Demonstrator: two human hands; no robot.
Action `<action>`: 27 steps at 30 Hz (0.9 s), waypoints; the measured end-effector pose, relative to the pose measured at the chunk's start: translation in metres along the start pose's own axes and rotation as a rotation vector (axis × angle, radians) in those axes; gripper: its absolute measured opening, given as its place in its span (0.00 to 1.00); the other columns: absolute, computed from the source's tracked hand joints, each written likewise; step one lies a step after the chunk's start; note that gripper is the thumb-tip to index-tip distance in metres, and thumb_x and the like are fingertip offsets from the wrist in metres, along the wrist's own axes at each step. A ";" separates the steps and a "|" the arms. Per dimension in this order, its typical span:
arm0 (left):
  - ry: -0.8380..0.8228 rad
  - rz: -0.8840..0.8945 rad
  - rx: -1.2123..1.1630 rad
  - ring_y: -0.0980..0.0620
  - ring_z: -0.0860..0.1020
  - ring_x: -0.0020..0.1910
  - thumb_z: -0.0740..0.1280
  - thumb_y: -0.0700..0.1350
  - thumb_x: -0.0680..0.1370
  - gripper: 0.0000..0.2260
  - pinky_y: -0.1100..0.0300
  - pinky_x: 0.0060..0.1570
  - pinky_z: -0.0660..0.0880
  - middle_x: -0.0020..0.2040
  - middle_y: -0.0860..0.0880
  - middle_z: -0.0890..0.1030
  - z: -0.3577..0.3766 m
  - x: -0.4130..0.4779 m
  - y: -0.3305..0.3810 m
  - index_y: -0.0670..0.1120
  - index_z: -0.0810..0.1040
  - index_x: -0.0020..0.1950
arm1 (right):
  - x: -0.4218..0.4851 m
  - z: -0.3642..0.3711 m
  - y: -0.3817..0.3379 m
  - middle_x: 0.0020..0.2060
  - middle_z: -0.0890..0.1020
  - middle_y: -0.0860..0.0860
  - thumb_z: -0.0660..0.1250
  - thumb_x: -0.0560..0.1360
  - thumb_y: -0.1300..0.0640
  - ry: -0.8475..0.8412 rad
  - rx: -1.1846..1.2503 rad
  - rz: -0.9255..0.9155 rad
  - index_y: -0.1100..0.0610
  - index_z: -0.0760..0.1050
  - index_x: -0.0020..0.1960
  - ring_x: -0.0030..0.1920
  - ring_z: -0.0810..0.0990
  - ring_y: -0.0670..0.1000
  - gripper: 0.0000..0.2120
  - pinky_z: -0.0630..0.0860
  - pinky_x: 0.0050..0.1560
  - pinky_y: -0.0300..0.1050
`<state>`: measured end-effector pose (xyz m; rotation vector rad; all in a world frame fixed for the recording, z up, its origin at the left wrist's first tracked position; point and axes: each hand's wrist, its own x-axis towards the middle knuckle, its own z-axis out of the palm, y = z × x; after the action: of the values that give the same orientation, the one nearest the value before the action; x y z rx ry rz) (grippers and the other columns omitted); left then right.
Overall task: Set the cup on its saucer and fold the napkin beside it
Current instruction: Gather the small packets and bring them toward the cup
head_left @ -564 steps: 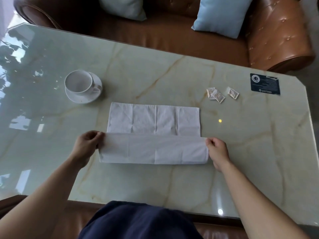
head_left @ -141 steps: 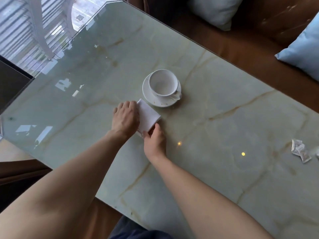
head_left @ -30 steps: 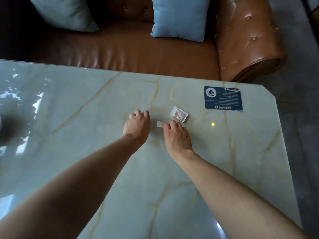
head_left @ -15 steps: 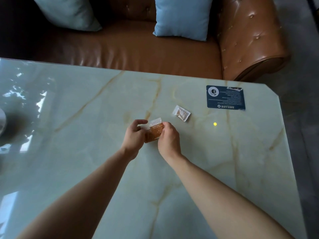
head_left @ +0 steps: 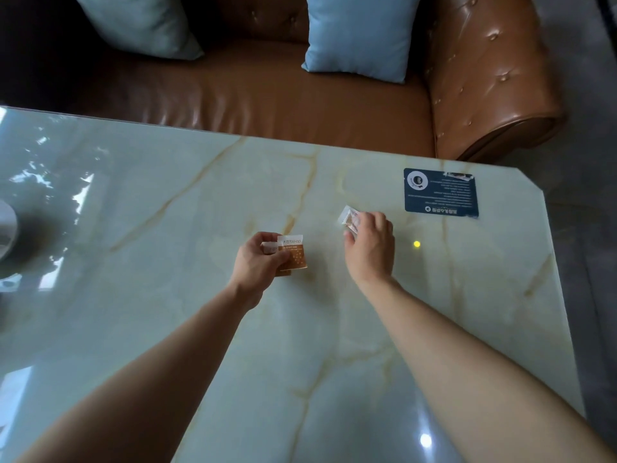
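Hands on sachets, not task items: left hand (head_left: 258,262) pinches small orange-and-white paper packets (head_left: 292,255); right hand (head_left: 369,248) fingers close on clear plastic sachet (head_left: 349,218). White saucer rim (head_left: 7,228) barely visible far left, nearer left hand; cup and napkin out of view

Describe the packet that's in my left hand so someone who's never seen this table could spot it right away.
On the pale green marble table in front of the brown leather sofa, look near the middle, where the left hand is raised. It pinches an orange-brown packet with a white printed top strip; the packet under the right hand is clear and whitish.
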<state>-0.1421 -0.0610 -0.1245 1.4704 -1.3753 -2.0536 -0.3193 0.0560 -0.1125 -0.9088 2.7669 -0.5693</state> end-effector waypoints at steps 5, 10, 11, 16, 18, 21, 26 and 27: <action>0.012 -0.001 0.017 0.45 0.86 0.42 0.70 0.30 0.75 0.13 0.54 0.39 0.82 0.49 0.40 0.83 -0.024 -0.001 0.002 0.43 0.78 0.56 | 0.019 0.000 0.013 0.54 0.77 0.58 0.71 0.74 0.58 -0.179 -0.003 -0.087 0.60 0.77 0.56 0.57 0.72 0.61 0.12 0.71 0.58 0.52; 0.035 -0.002 -0.008 0.45 0.86 0.39 0.69 0.29 0.76 0.13 0.53 0.38 0.82 0.48 0.40 0.83 -0.037 -0.004 0.000 0.43 0.78 0.55 | 0.009 0.001 0.006 0.50 0.79 0.58 0.62 0.80 0.56 -0.162 -0.225 -0.200 0.58 0.75 0.54 0.54 0.75 0.61 0.07 0.72 0.53 0.53; 0.043 -0.002 -0.016 0.45 0.86 0.39 0.69 0.29 0.76 0.13 0.53 0.38 0.83 0.48 0.40 0.83 -0.039 -0.005 -0.001 0.43 0.78 0.55 | 0.006 0.001 0.005 0.50 0.80 0.58 0.60 0.80 0.58 -0.144 -0.249 -0.211 0.59 0.75 0.55 0.54 0.76 0.62 0.07 0.72 0.51 0.54; 0.045 0.002 -0.034 0.45 0.86 0.40 0.69 0.29 0.76 0.12 0.52 0.39 0.83 0.48 0.40 0.83 -0.051 -0.010 -0.003 0.43 0.78 0.54 | -0.012 0.001 -0.012 0.49 0.82 0.63 0.57 0.81 0.61 -0.064 0.079 -0.037 0.64 0.72 0.57 0.49 0.79 0.64 0.09 0.73 0.45 0.54; 0.041 0.003 -0.036 0.45 0.86 0.40 0.69 0.29 0.76 0.12 0.50 0.41 0.83 0.48 0.40 0.83 -0.058 -0.011 -0.003 0.43 0.78 0.54 | -0.020 0.002 -0.026 0.50 0.82 0.61 0.56 0.82 0.60 -0.072 0.239 0.049 0.63 0.72 0.56 0.48 0.79 0.63 0.09 0.74 0.43 0.52; 0.045 0.009 -0.026 0.45 0.86 0.40 0.69 0.29 0.75 0.12 0.51 0.40 0.84 0.48 0.40 0.83 -0.073 -0.013 -0.002 0.43 0.78 0.54 | -0.033 0.007 -0.048 0.48 0.83 0.59 0.56 0.82 0.60 -0.073 0.352 0.101 0.62 0.73 0.55 0.42 0.78 0.58 0.08 0.67 0.38 0.44; 0.046 0.021 -0.014 0.45 0.86 0.40 0.69 0.29 0.75 0.13 0.53 0.38 0.82 0.49 0.40 0.83 -0.116 -0.014 0.006 0.43 0.78 0.55 | -0.051 0.021 -0.095 0.53 0.81 0.57 0.56 0.81 0.63 -0.106 0.450 0.129 0.61 0.73 0.61 0.53 0.79 0.57 0.11 0.72 0.47 0.43; 0.052 0.022 -0.014 0.44 0.86 0.41 0.70 0.29 0.75 0.13 0.52 0.39 0.83 0.49 0.39 0.83 -0.126 -0.013 0.008 0.43 0.78 0.55 | -0.054 0.025 -0.106 0.55 0.81 0.57 0.56 0.81 0.63 -0.110 0.456 0.126 0.60 0.72 0.63 0.54 0.79 0.57 0.12 0.73 0.50 0.45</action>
<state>-0.0320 -0.1243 -0.1150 1.4859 -1.3489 -1.9930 -0.2124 0.0023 -0.0897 -0.6347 2.4193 -1.0343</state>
